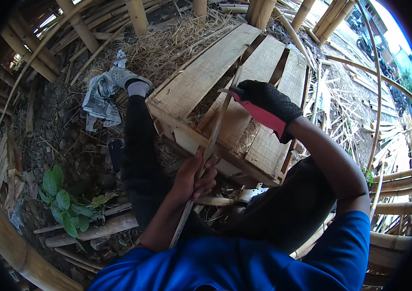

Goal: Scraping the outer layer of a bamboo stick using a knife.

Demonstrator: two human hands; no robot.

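Note:
A long, thin bamboo strip [214, 137] slants up from my lap across the front edge of a slatted wooden crate [179, 92]. My left hand [195, 178], bare, is wrapped round the lower part of the strip. Near its upper end, over the crate's slats, my right hand [265, 104] is closed at the strip in a black and red glove. A short, pale, pointed piece [224, 90] juts left from the gloved fingers; whether it is a blade or something else I cannot tell. The glove hides the inside of that grip.
The crate stands between my legs. Crumpled printed paper [101, 99] lies by my left shoe [127, 77]. A leafy green plant [63, 201] grows at the left near cut bamboo poles [94, 230]. Bamboo posts [137, 17] rise behind dry straw; shavings and split strips [356, 140] litter the right side.

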